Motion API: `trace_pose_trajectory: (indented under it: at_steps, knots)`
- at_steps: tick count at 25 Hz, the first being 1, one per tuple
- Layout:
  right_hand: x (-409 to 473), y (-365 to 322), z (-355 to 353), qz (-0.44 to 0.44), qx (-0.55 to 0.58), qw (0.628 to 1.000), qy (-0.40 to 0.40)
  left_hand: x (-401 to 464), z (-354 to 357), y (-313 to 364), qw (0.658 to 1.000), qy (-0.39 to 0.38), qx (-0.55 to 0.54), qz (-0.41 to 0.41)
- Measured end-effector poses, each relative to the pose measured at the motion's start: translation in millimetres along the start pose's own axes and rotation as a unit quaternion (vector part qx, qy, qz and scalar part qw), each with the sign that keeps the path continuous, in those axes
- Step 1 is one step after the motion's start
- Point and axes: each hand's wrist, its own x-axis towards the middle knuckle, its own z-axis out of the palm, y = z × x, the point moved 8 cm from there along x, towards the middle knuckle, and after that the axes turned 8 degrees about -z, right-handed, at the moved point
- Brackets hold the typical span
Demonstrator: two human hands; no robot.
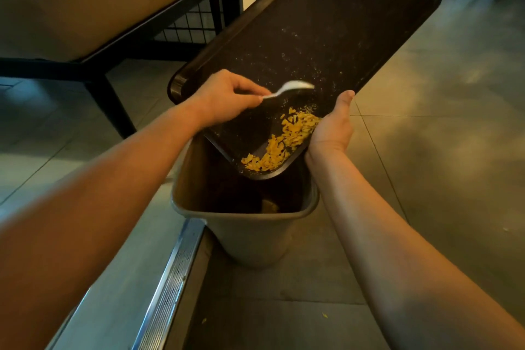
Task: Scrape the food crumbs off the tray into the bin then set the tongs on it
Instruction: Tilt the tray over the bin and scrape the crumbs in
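The right hand (331, 125) grips the dark tray (326, 37) by its edge, tilted over the grey bin (250, 224) at frame centre. The left hand (224, 96) pinches a white spoon (287, 89) above yellow crumbs (284, 142) heaped at the tray's low corner.

Grey tiled floor (443, 111), tan bench (93, 0) on black frame (110, 94) at left, wire grid panel (187, 25), metal floor strip (170, 284), dim warm light

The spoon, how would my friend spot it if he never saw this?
Find the big dark tray tilted over the grey bin. The left hand pinches a white spoon above the tray's lower end. It's the only white thing there, just above the yellow crumbs.
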Motion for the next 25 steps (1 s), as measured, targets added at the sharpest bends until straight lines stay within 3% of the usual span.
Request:
trace_pose_trajectory:
  at_steps: [3, 8, 12, 14, 19, 25]
  knots:
    - [-1.4, -0.4, -0.8, 0.007, 0.004, 1.0, -0.001, 5.9, 1.0, 0.1, 0.998, 0.06, 0.002, -0.019]
    - [-0.5, -0.6, 0.9, -0.007, 0.009, 1.0, 0.001, -15.5, 15.3, -15.9, 0.997, -0.069, 0.025, -0.026]
    - [2.6, 2.9, 0.2, 0.009, 0.014, 1.0, -0.009, -7.9, 0.6, 14.7, 0.997, 0.056, 0.055, 0.029]
    - [3.2, 3.9, -1.1, 0.014, -0.001, 1.0, -0.007, 1.7, 11.7, 41.6, 0.993, 0.07, 0.075, 0.053]
    - [3.9, 3.8, -1.4, 0.02, -0.009, 1.0, 0.0, -2.1, 34.5, 49.0, 0.99, -0.015, 0.11, 0.091]
    - [0.9, -1.3, -0.9, -0.002, 0.013, 1.0, 0.0, -34.8, 9.4, -9.0, 0.988, -0.087, 0.122, 0.049]
